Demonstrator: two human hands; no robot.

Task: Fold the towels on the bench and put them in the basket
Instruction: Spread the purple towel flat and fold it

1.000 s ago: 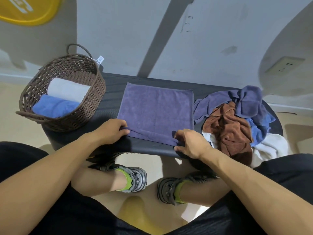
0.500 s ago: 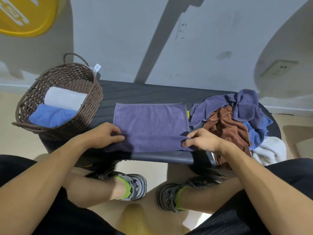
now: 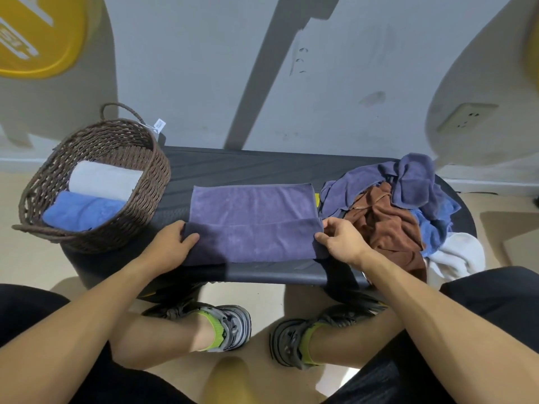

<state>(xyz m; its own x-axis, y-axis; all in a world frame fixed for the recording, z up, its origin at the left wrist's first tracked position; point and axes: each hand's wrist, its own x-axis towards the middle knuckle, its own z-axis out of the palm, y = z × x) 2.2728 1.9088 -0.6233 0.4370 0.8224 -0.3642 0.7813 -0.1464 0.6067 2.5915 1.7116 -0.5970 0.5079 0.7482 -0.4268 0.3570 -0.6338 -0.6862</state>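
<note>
The dark tabletop (image 3: 239, 167) ran left to right under a grey wall. A brown wicker basket (image 3: 151, 182) stood on its left end, already holding a rolled white towel (image 3: 102, 179) and a rolled blue towel (image 3: 78, 209). On the right end lay a loose pile of unfolded towels (image 3: 408, 205) in purple, brown, blue and white, with the white one spilling over the tabletop's edge.

In the middle lay the purple towel (image 3: 250, 211). A second before, it had been spread out nearly square, its far edge well up the tabletop. Now its near part had been brought up over itself, so it was a shorter, wider band with a fold line running across it. This looked like the first fold, with at least one more needed before the towel could go in the basket.

The left hand (image 3: 172, 243) was closed on the towel's left end, fingers on top. The right hand (image 3: 341, 240) pinched the right end between thumb and fingers.

The towel's near edge lay close to the tabletop's front lip. Its right end sat just beside the pile. Bare tabletop lay beyond it toward the wall, and a strip between it and the basket, leaving open room on the left for carrying it across.
</note>
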